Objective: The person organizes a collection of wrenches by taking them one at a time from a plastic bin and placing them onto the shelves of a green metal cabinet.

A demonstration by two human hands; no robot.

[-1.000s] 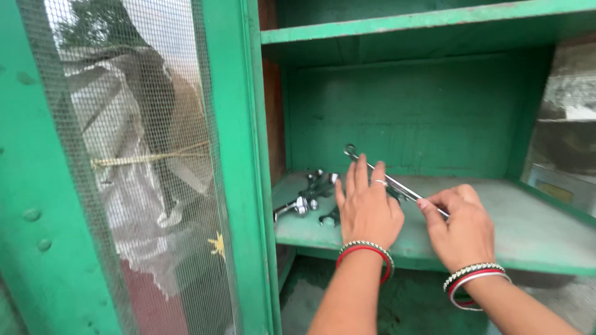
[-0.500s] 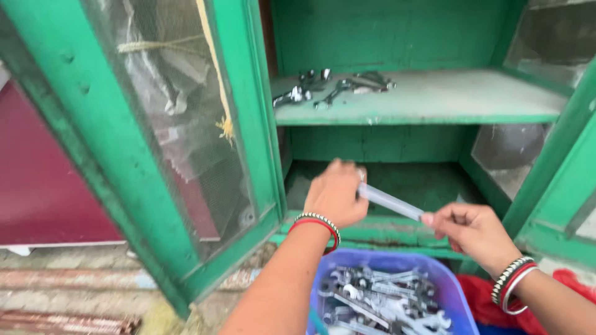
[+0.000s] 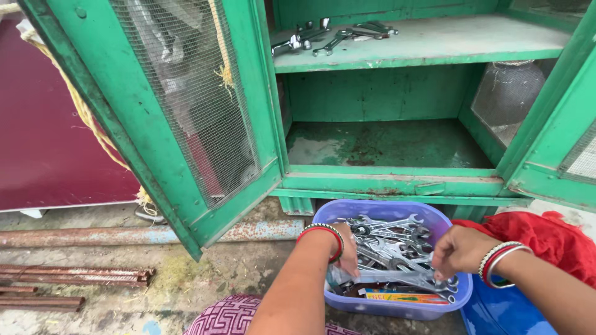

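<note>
A blue-violet plastic tub (image 3: 380,209) full of several silver wrenches (image 3: 388,245) stands on the ground in front of an open green cabinet (image 3: 385,93). Both my hands are down inside the tub. My left hand (image 3: 346,250) is closed on one end of a long silver wrench (image 3: 397,277) at the tub's left side. My right hand (image 3: 455,250) pinches among the wrenches at the right side, near that wrench's other end. Both wrists wear red and white bangles. Several more wrenches (image 3: 335,36) lie on the cabinet's upper shelf.
The cabinet's left mesh door (image 3: 167,118) swings out toward me; the right door (image 3: 559,124) is open too. The lower shelf (image 3: 385,146) is stained. A red cloth (image 3: 549,236) lies right of the tub. Rusty pipes (image 3: 74,236) lie on the ground at left.
The view dropped from the upper shelf to the ground. My hands carried the long wrench down from the shelf and lowered into the tub of wrenches.
</note>
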